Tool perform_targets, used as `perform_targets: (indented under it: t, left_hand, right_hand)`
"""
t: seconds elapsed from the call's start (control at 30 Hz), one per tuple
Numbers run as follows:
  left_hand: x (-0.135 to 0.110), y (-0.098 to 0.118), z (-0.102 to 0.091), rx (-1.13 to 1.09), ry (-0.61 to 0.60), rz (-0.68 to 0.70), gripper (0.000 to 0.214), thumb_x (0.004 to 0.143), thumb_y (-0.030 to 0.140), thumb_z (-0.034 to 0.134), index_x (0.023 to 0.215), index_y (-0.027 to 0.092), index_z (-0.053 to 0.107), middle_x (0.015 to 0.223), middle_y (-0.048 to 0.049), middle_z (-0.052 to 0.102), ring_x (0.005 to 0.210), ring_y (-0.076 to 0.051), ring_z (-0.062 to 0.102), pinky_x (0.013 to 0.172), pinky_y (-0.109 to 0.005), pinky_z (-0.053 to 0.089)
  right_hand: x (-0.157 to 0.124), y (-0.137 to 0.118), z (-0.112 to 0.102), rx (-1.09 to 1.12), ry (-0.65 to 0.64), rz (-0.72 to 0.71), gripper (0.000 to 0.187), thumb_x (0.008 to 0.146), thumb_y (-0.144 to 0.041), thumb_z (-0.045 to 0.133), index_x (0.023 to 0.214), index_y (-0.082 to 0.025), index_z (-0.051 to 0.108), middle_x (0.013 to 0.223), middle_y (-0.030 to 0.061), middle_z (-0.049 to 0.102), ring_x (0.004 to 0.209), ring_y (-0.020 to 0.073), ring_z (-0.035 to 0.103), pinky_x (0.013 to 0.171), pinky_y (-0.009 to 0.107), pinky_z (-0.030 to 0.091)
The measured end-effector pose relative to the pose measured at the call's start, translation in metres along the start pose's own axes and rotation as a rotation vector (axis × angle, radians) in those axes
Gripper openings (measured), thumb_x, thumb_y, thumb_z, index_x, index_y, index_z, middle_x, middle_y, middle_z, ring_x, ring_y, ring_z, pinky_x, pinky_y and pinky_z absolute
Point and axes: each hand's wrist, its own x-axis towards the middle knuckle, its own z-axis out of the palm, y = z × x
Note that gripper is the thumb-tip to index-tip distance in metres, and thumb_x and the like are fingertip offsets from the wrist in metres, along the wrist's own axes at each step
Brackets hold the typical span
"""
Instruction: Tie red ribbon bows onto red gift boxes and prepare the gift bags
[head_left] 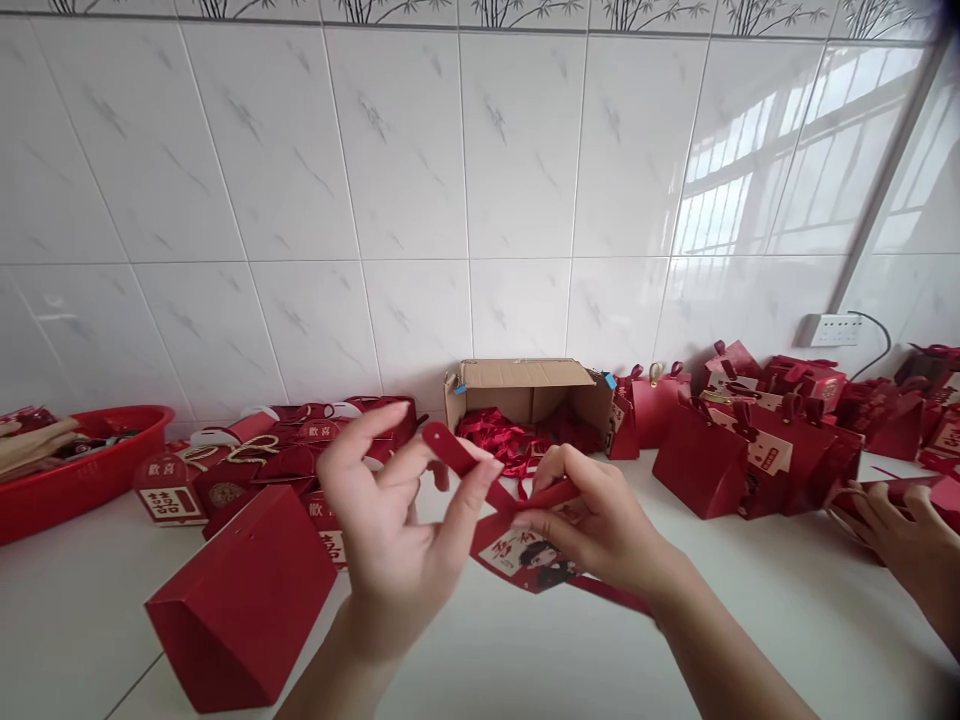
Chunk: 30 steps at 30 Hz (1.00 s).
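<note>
My left hand (401, 535) pinches a red strap (450, 450) between thumb and finger. The strap's rounded end, with a small hole, sticks up past the fingertips. My right hand (592, 510) grips the strap farther along, where it crosses a red gift tag (525, 558) printed with characters and a cartoon figure. The tag hangs just under the right thumb. From below the right hand, another length of red strap runs out toward the wrist. Beside my left wrist, a plain red gift box (247, 600) with a ridged top stands on the white table (465, 660).
An open cardboard box (525, 373) of red ribbons sits against the tiled wall. Printed red boxes (172, 490) and a red basin (154, 430) are at left. Several red gift bags (701, 460) stand at right. Another person's hand (892, 530) holds something red there.
</note>
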Motion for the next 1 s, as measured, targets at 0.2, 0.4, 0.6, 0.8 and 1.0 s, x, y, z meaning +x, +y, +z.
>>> perform_targets:
  t: [0.2,0.4,0.6,0.8,1.0]
  left_hand:
    - [0.012,-0.002,-0.025,0.247,-0.375,-0.151,0.010,0.089,0.019,0.055,0.096,0.024,0.060,0.084,-0.0016,0.064,0.073,-0.014,0.061,0.064,-0.024,0.050]
    - [0.014,0.006,-0.028,0.209,-0.555,-0.134,0.027,0.088,0.015,0.050,0.108,0.025,0.065,0.119,-0.0066,0.061,0.118,-0.023,0.051,0.099,-0.036,0.044]
    - [0.007,0.008,-0.017,0.153,-0.453,-0.187,0.028,0.086,0.016,0.059,0.102,0.035,0.071,0.112,0.0022,0.068,0.108,-0.016,0.061,0.091,-0.026,0.052]
    - [0.008,0.019,-0.015,-0.021,-0.431,-0.375,0.028,0.085,0.018,0.062,0.100,0.039,0.072,0.093,0.0053,0.074,0.083,-0.012,0.070,0.071,-0.017,0.057]
    - [0.008,0.020,-0.015,0.006,-0.409,-0.398,0.019,0.083,0.022,0.065,0.094,0.033,0.075,0.079,0.0015,0.074,0.070,-0.014,0.069,0.061,-0.019,0.057]
  right_hand:
    - [-0.003,-0.007,-0.005,-0.073,0.047,-0.291,0.020,0.084,-0.022,0.064,0.082,-0.022,0.044,0.072,-0.0016,0.055,0.062,0.0102,0.049,0.054,0.020,0.039]
    - [-0.003,-0.016,-0.011,-0.118,0.090,-0.378,0.017,0.085,-0.019,0.062,0.085,-0.021,0.045,0.072,-0.0009,0.056,0.062,0.0110,0.049,0.055,0.022,0.040]
    - [-0.003,-0.021,-0.013,-0.237,0.107,-0.400,0.018,0.087,-0.017,0.059,0.083,-0.021,0.043,0.072,0.0003,0.057,0.061,0.0121,0.049,0.054,0.025,0.036]
    - [-0.003,-0.021,-0.014,-0.282,0.152,-0.422,0.015,0.088,-0.016,0.058,0.084,-0.021,0.044,0.071,0.0000,0.057,0.062,0.0113,0.048,0.055,0.026,0.036]
    - [-0.004,-0.020,-0.016,-0.276,0.159,-0.425,0.016,0.087,-0.016,0.059,0.083,-0.020,0.045,0.072,0.0005,0.058,0.063,0.0121,0.050,0.056,0.026,0.036]
